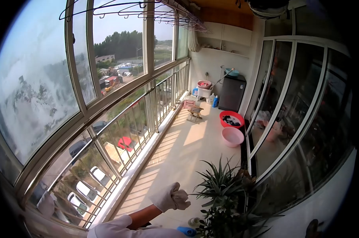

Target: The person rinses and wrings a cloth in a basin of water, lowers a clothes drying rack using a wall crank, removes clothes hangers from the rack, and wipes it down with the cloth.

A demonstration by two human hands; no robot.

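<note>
Fingers hidden by pale cloth (pixel 162 198), white sleeve (pixel 113 227) cut off below, contents (pixel 230 120) of red basin (pixel 239 116) too small to tell

Tall glass windows (pixel 33 91) fill the left side of the frame. At the bottom middle, a crumpled white cloth (pixel 163 199) is left of a spiky green plant (pixel 223 183). Farther back, a round pink plastic tub (pixel 232 137) is before a round red plastic tub (pixel 222 116) with dark clothes (pixel 232 120) in it. Behind them, a blue bowl (pixel 233 73) sits on a boxy dark washing machine (pixel 232 94).
</note>
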